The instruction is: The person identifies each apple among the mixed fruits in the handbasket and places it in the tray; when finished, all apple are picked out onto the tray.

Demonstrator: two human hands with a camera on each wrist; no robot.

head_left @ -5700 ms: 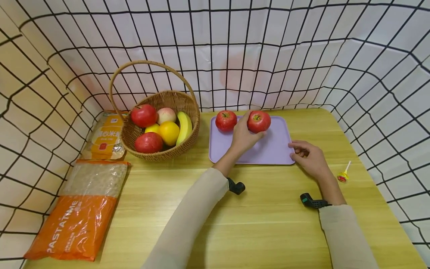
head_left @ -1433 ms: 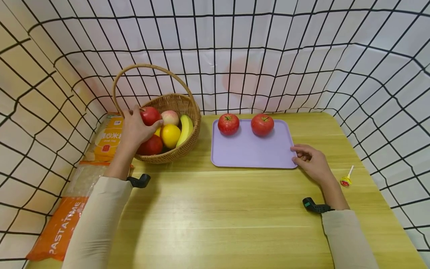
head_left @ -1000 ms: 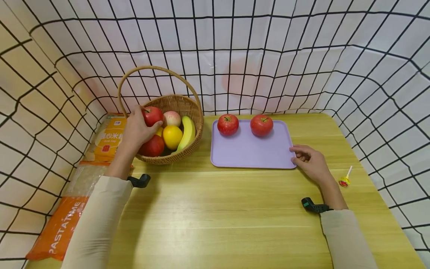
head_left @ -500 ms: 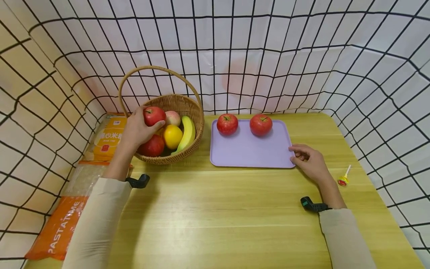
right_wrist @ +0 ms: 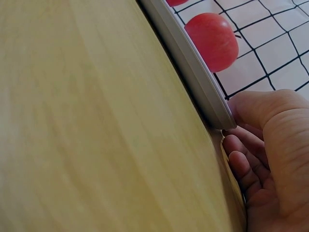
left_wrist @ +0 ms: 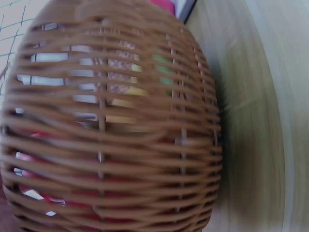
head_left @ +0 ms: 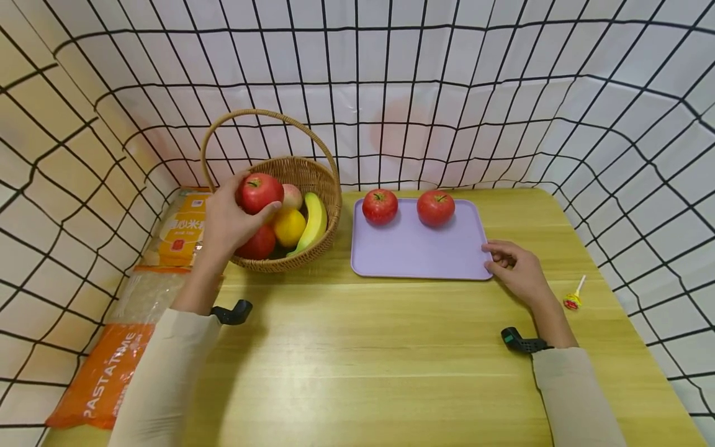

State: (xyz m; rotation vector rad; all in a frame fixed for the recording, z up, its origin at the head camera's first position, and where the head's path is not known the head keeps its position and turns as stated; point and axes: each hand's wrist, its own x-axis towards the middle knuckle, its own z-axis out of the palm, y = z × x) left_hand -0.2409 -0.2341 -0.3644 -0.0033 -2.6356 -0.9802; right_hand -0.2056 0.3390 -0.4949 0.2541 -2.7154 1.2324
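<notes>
My left hand (head_left: pixel 226 217) grips a red apple (head_left: pixel 261 193) between thumb and fingers, over the left part of the wicker basket (head_left: pixel 274 266). In the left wrist view the woven basket side (left_wrist: pixel 120 145) fills most of the picture and that hand is hidden. Below the held apple sits another red fruit (head_left: pixel 260 243), with a yellow orange (head_left: pixel 289 228), a peach (head_left: pixel 292 196) and a banana (head_left: pixel 314 220) beside it. My right hand (head_left: pixel 519 270) pinches the right edge of the lilac tray (head_left: pixel 419 254); in the right wrist view the thumb (right_wrist: pixel 251 108) lies at its rim. Two red apples (head_left: pixel 380 207) (head_left: pixel 436 208) stand along the tray's back.
Orange food packets, one marked PASTATIME (head_left: pixel 106 379) and a yellow-labelled one (head_left: pixel 181 230) behind it, lie at the left, partly under the left arm. A lollipop (head_left: pixel 573 299) lies right of my right hand. White cloth with a black grid (head_left: pixel 391 93) encloses the table.
Earlier my left hand was at an apple on the tray; it then moved left to the basket, took hold of an apple there and has raised it slightly. The right hand stays at the tray edge.
</notes>
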